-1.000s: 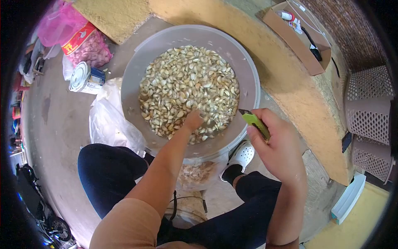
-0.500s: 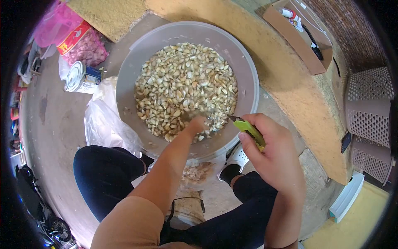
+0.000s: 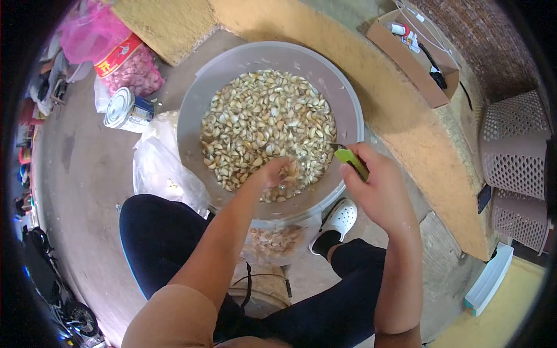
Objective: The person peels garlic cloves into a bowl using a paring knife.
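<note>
Here, the left hand (image 3: 275, 173) reaches among the garlic cloves (image 3: 261, 116) filling the round plastic tub (image 3: 190, 127), toward its near edge; whether its fingers grip any, I cannot tell. The right hand (image 3: 377, 188) clasps a green utility knife (image 3: 353, 163), blade pointing in over the tub's right edge.

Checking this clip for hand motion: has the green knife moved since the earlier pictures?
Yes, slightly: against the tub, the green knife in the right hand now sits farther from the person, along the tub's right side.
</note>
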Motion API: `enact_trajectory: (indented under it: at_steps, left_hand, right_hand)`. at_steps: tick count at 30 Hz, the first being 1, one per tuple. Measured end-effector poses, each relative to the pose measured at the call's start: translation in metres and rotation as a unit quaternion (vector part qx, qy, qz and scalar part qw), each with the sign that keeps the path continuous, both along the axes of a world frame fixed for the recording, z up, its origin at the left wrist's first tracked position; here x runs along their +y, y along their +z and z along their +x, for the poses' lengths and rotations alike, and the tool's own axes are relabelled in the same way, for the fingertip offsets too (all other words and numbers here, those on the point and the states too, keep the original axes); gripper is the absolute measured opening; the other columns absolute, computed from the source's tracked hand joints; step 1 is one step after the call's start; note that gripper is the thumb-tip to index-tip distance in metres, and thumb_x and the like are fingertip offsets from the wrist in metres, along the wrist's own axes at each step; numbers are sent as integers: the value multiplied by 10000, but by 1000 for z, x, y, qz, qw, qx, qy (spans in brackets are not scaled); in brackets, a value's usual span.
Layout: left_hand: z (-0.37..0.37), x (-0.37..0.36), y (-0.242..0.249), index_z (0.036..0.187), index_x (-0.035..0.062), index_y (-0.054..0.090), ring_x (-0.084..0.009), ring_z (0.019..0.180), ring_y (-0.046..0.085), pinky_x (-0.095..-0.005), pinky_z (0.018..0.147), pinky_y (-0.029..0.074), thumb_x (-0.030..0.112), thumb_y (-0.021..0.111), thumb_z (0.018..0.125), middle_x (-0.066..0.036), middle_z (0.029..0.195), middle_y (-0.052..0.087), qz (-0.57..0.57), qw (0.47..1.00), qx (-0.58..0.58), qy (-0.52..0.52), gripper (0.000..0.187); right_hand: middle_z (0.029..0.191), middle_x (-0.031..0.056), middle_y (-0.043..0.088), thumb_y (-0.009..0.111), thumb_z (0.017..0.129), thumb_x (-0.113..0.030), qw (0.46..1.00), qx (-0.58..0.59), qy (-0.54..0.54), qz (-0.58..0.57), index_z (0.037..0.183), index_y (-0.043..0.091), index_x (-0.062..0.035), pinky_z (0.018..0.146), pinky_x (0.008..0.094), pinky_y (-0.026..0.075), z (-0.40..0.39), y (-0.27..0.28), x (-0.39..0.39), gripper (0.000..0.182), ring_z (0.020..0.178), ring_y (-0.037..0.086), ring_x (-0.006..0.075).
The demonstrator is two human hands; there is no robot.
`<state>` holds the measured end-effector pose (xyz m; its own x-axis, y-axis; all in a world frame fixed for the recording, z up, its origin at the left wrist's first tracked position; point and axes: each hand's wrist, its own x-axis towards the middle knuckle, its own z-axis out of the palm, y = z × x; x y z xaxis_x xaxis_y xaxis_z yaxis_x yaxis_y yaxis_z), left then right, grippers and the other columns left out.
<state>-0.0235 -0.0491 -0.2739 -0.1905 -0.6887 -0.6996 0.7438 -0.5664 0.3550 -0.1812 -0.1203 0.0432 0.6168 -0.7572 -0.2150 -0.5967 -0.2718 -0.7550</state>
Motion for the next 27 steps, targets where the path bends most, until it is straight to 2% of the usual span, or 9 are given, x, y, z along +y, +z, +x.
enact_trajectory:
  at_steps: [3, 4, 7, 10, 13, 16, 19, 22, 27]
  left_hand:
    - [18, -3, 47, 937, 48, 529, -217, 630, 544, -332, 496, 452, 185, 421, 729, -88, 808, 558, -131, 983, 107, -68, 271]
    - [16, -6, 78, 945, 39, 526, -220, 673, 564, -337, 484, 460, 212, 405, 733, -95, 826, 571, -103, 992, 51, -53, 299]
    - [14, -4, 141, 851, 53, 501, -171, 616, 524, -262, 452, 398, 215, 398, 786, -83, 750, 551, -122, 990, 37, -55, 203]
    - [16, 1, 179, 918, 37, 525, -183, 645, 568, -269, 417, 412, 245, 387, 817, -95, 788, 584, -159, 982, 50, -94, 269]
    - [19, 13, 208, 955, 30, 532, -197, 672, 594, -264, 398, 416, 268, 405, 816, -94, 824, 601, -157, 980, 17, -119, 303]
    - [23, 33, 254, 956, 49, 540, -187, 661, 590, -253, 394, 398, 285, 431, 809, -70, 819, 597, -160, 978, -23, -130, 299]
    - [34, 52, 270, 950, 63, 546, -178, 655, 586, -247, 398, 389, 284, 441, 800, -62, 817, 593, -157, 980, -11, -124, 287]
    - [40, 68, 272, 932, 66, 544, -176, 649, 585, -251, 391, 389, 285, 461, 790, -57, 805, 598, -118, 986, -62, -98, 274]
    - [36, 88, 270, 964, 66, 529, -163, 641, 587, -254, 391, 416, 268, 466, 780, -56, 797, 602, -116, 991, -57, -46, 281]
  right_hand:
    - [772, 221, 556, 561, 742, -145, 999, 11, -28, 18, 879, 529, 13, 622, 382, 427, -1, -9, -4, 211, 717, 553, 360]
    - [770, 223, 557, 564, 737, -156, 999, 17, -33, 21, 879, 531, 13, 618, 378, 427, -1, -14, -4, 223, 712, 555, 356]
    - [749, 228, 561, 564, 731, -181, 998, 51, 11, -44, 898, 537, 8, 613, 379, 421, 3, -31, -5, 254, 701, 549, 365]
    - [663, 166, 573, 566, 733, -177, 995, -46, 57, -67, 953, 560, -3, 539, 356, 424, 13, -46, 2, 280, 564, 551, 289]
    - [604, 75, 570, 598, 735, -187, 987, -22, 18, 158, 998, 578, -13, 433, 295, 399, 22, -31, 14, 316, 430, 495, 163]
    - [594, 12, 561, 617, 748, -190, 974, -68, 22, 217, 1021, 586, -23, 367, 224, 347, 23, -10, 26, 322, 382, 424, 60]
    - [616, 16, 571, 610, 769, -183, 963, -96, 29, 248, 988, 597, -30, 363, 205, 339, 28, 3, 39, 268, 393, 431, 56]
    - [627, 19, 573, 597, 782, -166, 928, -206, 9, 311, 953, 605, -32, 359, 201, 338, 35, -16, 50, 218, 391, 429, 53]
    - [666, 25, 588, 606, 780, -154, 952, -165, 14, 256, 934, 603, -27, 364, 193, 346, 40, -16, 67, 199, 426, 452, 51]
